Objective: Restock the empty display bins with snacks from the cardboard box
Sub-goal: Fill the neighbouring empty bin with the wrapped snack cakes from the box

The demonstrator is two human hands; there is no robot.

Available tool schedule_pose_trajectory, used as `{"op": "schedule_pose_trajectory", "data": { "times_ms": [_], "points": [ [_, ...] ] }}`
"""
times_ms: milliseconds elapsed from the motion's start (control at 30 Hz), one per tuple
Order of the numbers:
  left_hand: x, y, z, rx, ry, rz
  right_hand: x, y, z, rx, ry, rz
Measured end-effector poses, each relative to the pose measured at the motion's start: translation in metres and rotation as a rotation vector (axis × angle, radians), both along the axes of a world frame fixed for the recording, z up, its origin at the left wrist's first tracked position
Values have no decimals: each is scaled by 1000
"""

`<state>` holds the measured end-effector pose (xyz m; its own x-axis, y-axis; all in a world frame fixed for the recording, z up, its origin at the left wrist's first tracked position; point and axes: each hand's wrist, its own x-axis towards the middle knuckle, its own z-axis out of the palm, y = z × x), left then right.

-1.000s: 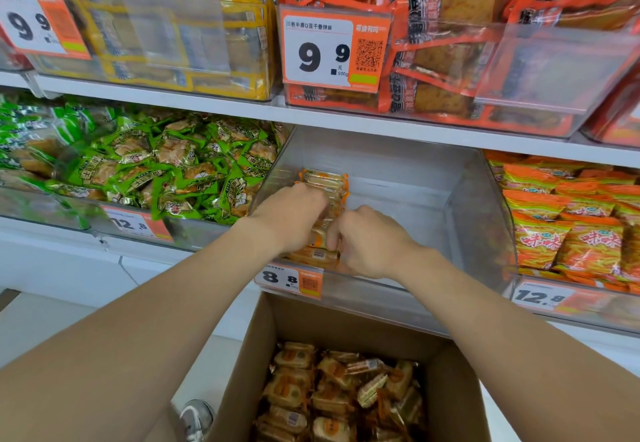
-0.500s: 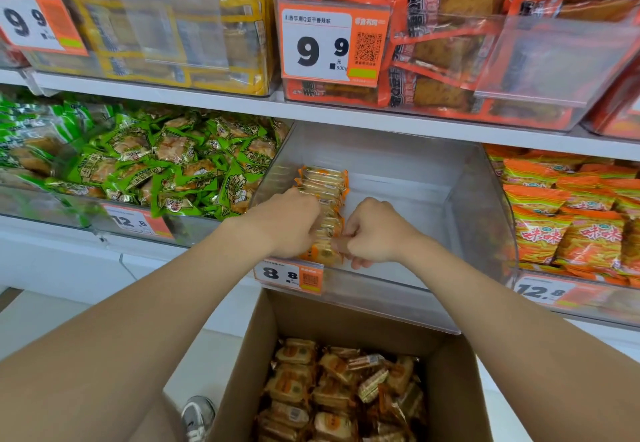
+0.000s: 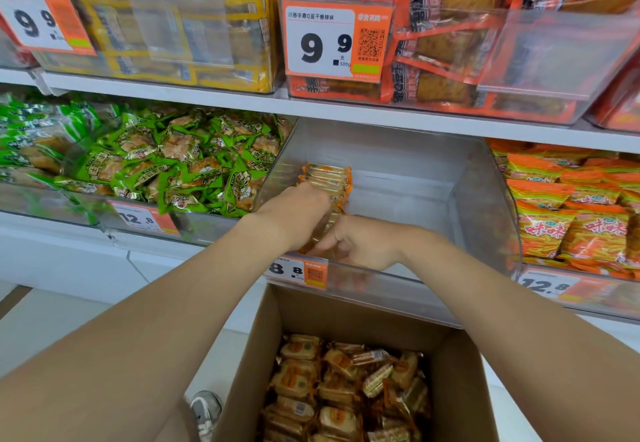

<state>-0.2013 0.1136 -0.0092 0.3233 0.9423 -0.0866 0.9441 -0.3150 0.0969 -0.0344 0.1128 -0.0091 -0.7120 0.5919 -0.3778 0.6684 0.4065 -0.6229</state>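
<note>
The clear bin (image 3: 433, 164) occupies the middle of the lower shelf, between a bin of green packs (image 3: 180, 161) and a bin of orange packs (image 3: 568, 213). A row of snack packs (image 3: 327, 178) stands on edge along the bin's left wall. The left hand (image 3: 298, 213) grasps this row from the left side, fingers curled around the packs. The right hand (image 3: 363, 244) is at the near end of the row, fingers curled and pinching the frontmost pack. The cardboard box (image 3: 311, 317) sits open directly below the bin and contains loose snack packs (image 3: 329, 389). A price tag (image 3: 294, 270) is fixed to the bin's front rim.
</note>
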Motion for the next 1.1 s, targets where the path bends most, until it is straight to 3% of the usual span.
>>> {"op": "schedule_pose_trajectory", "data": {
  "times_ms": [133, 367, 667, 833, 1000, 1100],
  "points": [
    [0, 1, -1, -37, -10, -5, 8, 4, -3, 200, -119, 52],
    [-2, 1, 0, -34, -14, 8, 8, 13, -25, 431, -218, -91],
    [2, -2, 0, -10, 19, 33, 17, 10, -30, 247, -129, -145],
    [-4, 3, -4, -75, -44, 44, 24, 7, -22, -10, -168, -243],
    [-11, 3, 5, -176, -134, 19, 9, 5, -25, -171, -42, -403],
    [-11, 1, 5, -162, -84, 26, -2, 0, -23, -216, 37, -485]
  ]
}}
